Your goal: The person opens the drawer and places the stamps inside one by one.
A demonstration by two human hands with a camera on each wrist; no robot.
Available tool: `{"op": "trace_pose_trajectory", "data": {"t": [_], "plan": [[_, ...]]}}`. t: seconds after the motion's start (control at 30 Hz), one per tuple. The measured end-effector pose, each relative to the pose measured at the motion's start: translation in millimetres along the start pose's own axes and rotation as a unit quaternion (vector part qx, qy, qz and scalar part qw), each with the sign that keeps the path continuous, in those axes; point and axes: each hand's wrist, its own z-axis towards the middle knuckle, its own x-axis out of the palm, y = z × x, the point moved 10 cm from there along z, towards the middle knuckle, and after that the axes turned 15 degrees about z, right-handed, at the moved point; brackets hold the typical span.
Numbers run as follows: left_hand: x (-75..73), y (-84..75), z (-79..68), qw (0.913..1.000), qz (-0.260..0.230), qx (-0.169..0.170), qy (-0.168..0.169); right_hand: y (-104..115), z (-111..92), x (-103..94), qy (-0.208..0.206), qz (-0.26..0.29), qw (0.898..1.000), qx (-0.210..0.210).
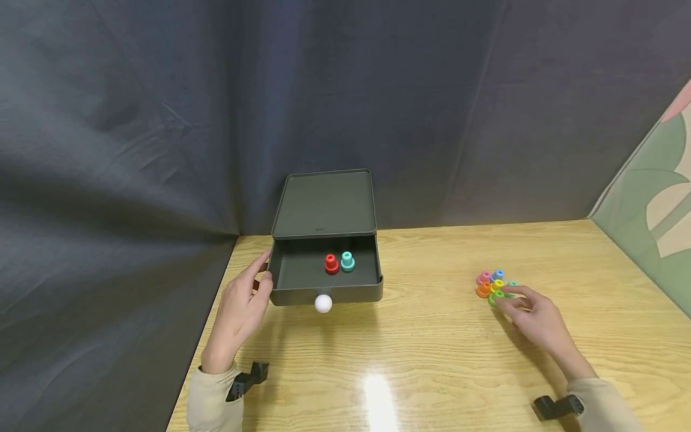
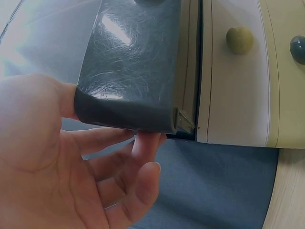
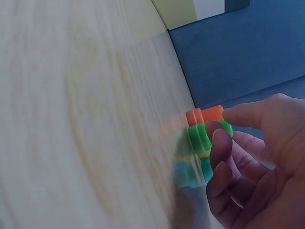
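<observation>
A dark grey drawer [image 1: 302,294] with a white knob is pulled out of a small dark cabinet [image 1: 329,204]. Inside lie a red peg [image 1: 332,264] and a turquoise peg [image 1: 348,261], both upright with a hole on top. My left hand [image 1: 240,312] holds the drawer's left wall near the front corner, thumb at the rim. At the right my right hand [image 1: 537,321] pinches a green peg [image 1: 495,299] at the front of a tight cluster. Around it stand an orange peg [image 1: 483,290], a yellow peg [image 1: 498,285], pink, blue and turquoise ones.
Below the drawer in the left wrist view, a cream drawer front [image 2: 238,95] and a yellow one [image 2: 288,95] carry knobs. A dark cloth [image 1: 432,120] hangs behind and at the left of the wooden table [image 1: 426,348]; a patterned panel [image 1: 658,210] stands at the right.
</observation>
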Motion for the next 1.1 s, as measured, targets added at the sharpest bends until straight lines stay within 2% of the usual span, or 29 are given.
{"op": "trace_pose_trajectory", "data": {"t": [0.43, 1.1], "plan": [[0.6, -0.3, 0.0, 1.0, 0.003, 0.004, -0.004, -1, 5, -4.5, -0.019, -0.03, 0.999, -0.026], [0.8, 0.7, -0.3, 1.0, 0.003, -0.001, -0.002, 0, 7, -11.5, -0.024, -0.025, 0.999, -0.023]]}}
